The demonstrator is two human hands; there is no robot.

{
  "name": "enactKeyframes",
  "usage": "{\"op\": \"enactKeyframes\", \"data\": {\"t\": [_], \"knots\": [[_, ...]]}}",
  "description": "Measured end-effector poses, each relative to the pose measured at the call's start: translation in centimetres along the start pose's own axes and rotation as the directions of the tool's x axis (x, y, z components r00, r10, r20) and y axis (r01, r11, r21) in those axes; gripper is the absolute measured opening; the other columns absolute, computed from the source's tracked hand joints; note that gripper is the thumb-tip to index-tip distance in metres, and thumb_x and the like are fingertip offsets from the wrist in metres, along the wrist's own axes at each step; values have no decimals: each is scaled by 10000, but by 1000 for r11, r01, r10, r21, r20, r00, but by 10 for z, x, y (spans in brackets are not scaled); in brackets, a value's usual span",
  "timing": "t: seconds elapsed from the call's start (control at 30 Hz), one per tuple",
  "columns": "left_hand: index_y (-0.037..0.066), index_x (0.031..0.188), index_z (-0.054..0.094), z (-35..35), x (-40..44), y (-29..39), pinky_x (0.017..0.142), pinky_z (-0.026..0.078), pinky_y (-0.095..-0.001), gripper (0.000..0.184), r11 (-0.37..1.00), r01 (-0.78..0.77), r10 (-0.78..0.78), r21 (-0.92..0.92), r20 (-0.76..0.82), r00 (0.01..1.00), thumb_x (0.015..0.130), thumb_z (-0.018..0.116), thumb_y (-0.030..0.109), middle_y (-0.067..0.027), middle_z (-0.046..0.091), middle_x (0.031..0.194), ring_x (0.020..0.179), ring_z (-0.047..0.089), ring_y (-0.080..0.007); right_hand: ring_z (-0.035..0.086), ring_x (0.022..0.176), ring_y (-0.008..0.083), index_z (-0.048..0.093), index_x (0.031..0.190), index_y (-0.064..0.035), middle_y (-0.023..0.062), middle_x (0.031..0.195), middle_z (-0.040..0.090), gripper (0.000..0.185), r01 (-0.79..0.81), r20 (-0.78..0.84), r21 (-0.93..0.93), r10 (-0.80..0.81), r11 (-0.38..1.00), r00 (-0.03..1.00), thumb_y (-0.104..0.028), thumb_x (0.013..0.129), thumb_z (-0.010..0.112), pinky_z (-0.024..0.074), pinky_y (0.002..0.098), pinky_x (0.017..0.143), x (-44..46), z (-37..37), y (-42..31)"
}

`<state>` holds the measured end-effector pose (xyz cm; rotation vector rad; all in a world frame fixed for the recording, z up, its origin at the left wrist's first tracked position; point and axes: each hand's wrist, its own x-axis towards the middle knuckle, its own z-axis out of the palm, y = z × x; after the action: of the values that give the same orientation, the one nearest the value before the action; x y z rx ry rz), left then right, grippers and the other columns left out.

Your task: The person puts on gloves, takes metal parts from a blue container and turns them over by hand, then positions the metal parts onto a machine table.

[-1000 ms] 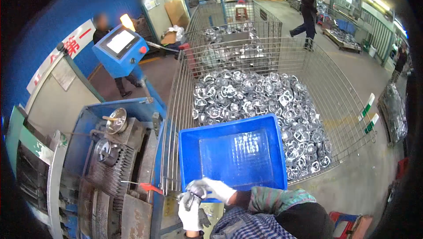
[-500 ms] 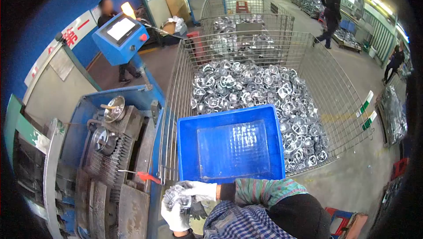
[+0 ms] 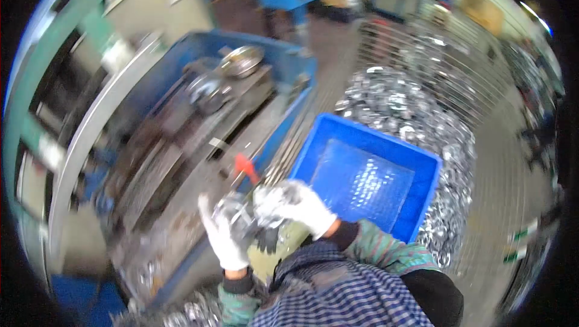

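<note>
Both of my hands wear white gloves and are side by side in front of my body, blurred by motion. My left hand (image 3: pixel 224 244) holds a shiny metal part (image 3: pixel 236 213), with one digit pointing up along its left side. My right hand (image 3: pixel 306 211) is closed on another silvery metal part (image 3: pixel 276 199). The exact shape of both parts is smeared. Between and below the hands lies a dark glove-like item (image 3: pixel 267 240). Just beyond my right hand stands a blue plastic bin (image 3: pixel 379 129) with a bare bottom.
Wire cages (image 3: pixel 464 85) hold heaps of shiny metal parts (image 3: pixel 395 98) under and behind the bin. To the left is a machine bed in a blue trough (image 3: pixel 283 55), with round metal pieces (image 3: pixel 241 61) and a red handle (image 3: pixel 246 167). More metal parts (image 3: pixel 199 314) lie at bottom left.
My view has swung left toward the machine, so the bin appears further right. My hands have moved apart, and the metal held between them now shows as two separate pieces.
</note>
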<state>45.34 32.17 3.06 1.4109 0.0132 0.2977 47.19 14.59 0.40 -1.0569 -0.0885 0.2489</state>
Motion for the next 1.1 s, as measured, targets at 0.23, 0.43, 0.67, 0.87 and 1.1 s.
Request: {"op": "enactKeyframes", "data": {"t": [0.23,0.43,0.67,0.87,1.1], "knots": [[82,1346,174,-23,-9,21,784,457,-331,598,868,133,-138,-478,24,990,872,486,271,-158,489,1150,992,534,-267,593,841,210,340,1266,-30,137,1029,554,627,-58,69,335,37,941,997,70,707,606,514,292,707,4,13,-18],[73,1323,242,-47,-25,36,852,435,-378,587,762,151,-166,-630,35,986,849,511,292,-165,445,1221,1078,483,-293,589,899,249,292,1303,-63,177,1080,532,599,-126,218,391,41,912,975,32,776,560,525,351,744,10,34,-16],[29,1309,253,-51,-44,54,927,385,-469,516,599,56,-176,-799,-63,982,888,431,268,-185,430,1229,1144,425,-342,587,862,203,281,1314,-74,87,1043,550,590,-275,343,459,117,845,932,-6,797,557,531,322,715,10,57,-22],[20,1262,348,-46,-55,65,882,425,-446,413,498,-51,-195,-866,-169,966,906,398,224,-157,474,1193,1103,469,-278,566,847,176,281,1312,-70,52,1003,538,576,-387,374,470,218,793,901,-17,806,552,517,294,718,7,70,-33],[23,1202,438,-34,-59,80,764,504,-372,381,480,-113,-250,-870,-259,933,899,433,253,-115,567,1089,966,570,-228,549,833,170,254,1318,-69,50,982,496,595,-477,447,524,249,706,859,-37,807,558,502,307,708,7,70,-34]]}}
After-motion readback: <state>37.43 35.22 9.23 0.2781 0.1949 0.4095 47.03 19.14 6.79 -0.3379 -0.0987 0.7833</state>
